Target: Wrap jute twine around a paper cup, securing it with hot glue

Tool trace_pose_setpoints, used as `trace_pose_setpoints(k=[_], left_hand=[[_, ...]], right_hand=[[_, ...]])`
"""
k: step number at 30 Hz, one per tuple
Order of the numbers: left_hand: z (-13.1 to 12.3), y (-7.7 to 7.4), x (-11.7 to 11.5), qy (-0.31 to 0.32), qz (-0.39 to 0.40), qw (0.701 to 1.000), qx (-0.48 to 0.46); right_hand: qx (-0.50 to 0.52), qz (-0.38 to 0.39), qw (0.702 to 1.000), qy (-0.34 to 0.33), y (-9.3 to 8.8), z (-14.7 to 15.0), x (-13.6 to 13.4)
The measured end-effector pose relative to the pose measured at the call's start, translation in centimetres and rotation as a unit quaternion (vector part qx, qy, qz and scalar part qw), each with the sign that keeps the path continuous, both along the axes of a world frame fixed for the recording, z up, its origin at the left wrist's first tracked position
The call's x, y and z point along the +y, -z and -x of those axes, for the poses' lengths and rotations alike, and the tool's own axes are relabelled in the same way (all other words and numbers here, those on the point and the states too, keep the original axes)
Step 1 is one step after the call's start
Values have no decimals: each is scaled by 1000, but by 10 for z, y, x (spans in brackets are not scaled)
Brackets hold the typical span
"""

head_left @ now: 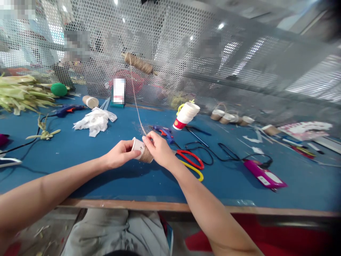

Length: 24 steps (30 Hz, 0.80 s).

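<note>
A white paper cup (137,147), its lower part wrapped in brown twine, lies tilted between my hands above the blue table. My left hand (120,153) grips the cup near its rim, thumb along the side. At the cup's wrapped side, my right hand (157,147) pinches the twine (136,103) between thumb and fingers. That strand runs up taut to a twine spool (138,64) on a stick at the mesh panel. Just behind my right hand lies a blue glue gun (163,132). Scissors with red and yellow handles (190,159) rest beside my right wrist.
A stack of paper cups (186,114) leans at the back. Crumpled white plastic (95,120), another glue gun (68,109) and corn husks (23,91) are on the left. On the right lies a purple power strip (264,174) with black cords. Several twine-wrapped cups (227,118) line the mesh.
</note>
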<state>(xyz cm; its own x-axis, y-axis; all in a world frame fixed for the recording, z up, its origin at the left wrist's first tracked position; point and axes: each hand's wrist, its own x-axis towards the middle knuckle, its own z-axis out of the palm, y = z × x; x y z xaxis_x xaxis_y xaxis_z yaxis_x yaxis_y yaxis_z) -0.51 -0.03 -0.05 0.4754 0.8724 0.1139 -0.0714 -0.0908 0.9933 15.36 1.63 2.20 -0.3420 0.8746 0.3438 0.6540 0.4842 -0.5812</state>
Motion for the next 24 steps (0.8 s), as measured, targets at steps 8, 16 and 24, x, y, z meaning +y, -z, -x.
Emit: trace_pose_setpoints(k=[8, 16, 24], left_hand=[[-1, -3, -2, -9, 14, 1000, -11], [-4, 2, 2, -45, 123, 990, -48], [-6, 2, -1, -74, 112, 991, -11]], right_hand=[[-19, -30, 999, 0, 1, 1, 0], [-77, -95, 992, 4, 4, 8, -7], [-94, -99, 991, 16, 6, 11, -10]])
